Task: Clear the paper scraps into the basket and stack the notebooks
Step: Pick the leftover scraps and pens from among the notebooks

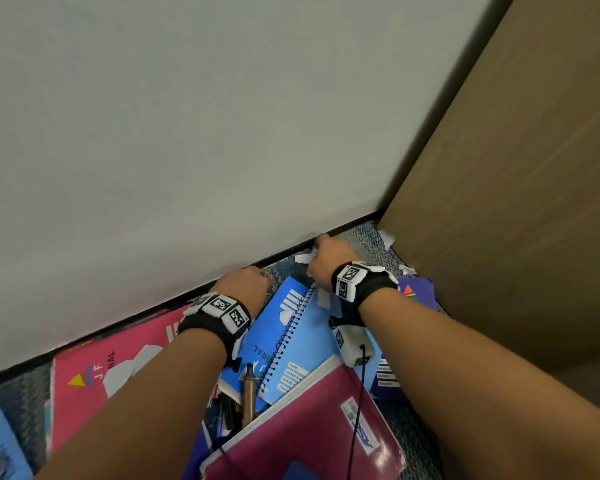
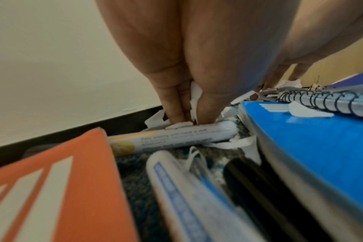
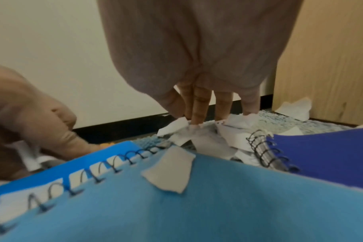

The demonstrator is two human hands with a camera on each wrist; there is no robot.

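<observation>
Both hands are picking up scraps | left hand [image 2: 189,91] pinches white scraps [image 2: 194,98], fingertips on a marker [image 2: 172,139] | right hand [image 3: 205,101] fingers straight, tips touching scraps [image 3: 199,135] | next: you pinch, lift | wall [image 1: 187,133] just past your fingertips, notebooks [image 1: 291,327] under wrists, little room | basket unseen

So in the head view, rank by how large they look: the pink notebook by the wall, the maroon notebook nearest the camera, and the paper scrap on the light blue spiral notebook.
1. Maroon notebook and pink notebook: similar, both partly covered and cropped, so unranked.
2. Paper scrap on the light blue spiral notebook: by far the smallest.
</observation>
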